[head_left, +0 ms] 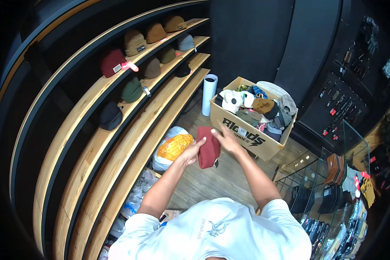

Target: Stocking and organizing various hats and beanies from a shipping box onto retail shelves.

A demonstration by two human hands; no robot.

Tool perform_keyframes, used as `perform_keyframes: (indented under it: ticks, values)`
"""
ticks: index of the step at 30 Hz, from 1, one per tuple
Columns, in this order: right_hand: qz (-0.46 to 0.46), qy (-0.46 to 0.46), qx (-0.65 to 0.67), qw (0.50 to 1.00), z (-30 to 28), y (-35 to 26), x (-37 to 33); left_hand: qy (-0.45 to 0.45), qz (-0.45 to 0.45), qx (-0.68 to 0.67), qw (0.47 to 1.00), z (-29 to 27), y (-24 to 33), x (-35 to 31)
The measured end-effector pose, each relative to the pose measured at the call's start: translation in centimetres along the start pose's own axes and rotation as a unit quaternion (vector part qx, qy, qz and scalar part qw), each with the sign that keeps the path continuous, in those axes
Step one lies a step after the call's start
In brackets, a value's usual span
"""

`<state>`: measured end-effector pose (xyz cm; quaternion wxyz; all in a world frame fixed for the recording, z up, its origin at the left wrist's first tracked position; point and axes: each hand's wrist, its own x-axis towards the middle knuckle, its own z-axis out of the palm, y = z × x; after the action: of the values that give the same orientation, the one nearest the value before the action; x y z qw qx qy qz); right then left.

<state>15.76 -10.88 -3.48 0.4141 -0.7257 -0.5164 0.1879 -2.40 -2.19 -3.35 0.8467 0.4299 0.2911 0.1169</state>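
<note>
A maroon knit beanie (208,149), folded into a narrow shape, hangs in front of my chest above the floor. My left hand (191,152) grips its left edge, with the thumb lying on top and the fingers hidden behind. On the other side is my right hand (229,141), its fingers stretched out and its thumb apart, close to or touching the beanie's upper right edge. A small dark tag shows at the beanie's lower right.
Curved wooden shelves (112,171) at left carry several beanies, including a maroon one (112,62). Ahead stand a cardboard box (225,119) full of caps and a white tube (209,96). Plastic bags (174,146) lie by the shelves. A glass display case (315,173) is at right.
</note>
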Motion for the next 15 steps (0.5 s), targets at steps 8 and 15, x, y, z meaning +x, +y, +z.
perform_keyframes:
  ticks: [8, 15]
  values:
    - [0.093, 0.027, 0.325, 0.941, -2.3, -0.3, 1.7, -0.099, 0.054, 0.085, 0.990, 1.7, 0.9, -0.6]
    - [0.022, 0.152, -0.009, 0.988, -3.2, 2.0, 0.2, -0.142, 0.054, 0.051, 0.987, 1.5, 1.0, 0.6]
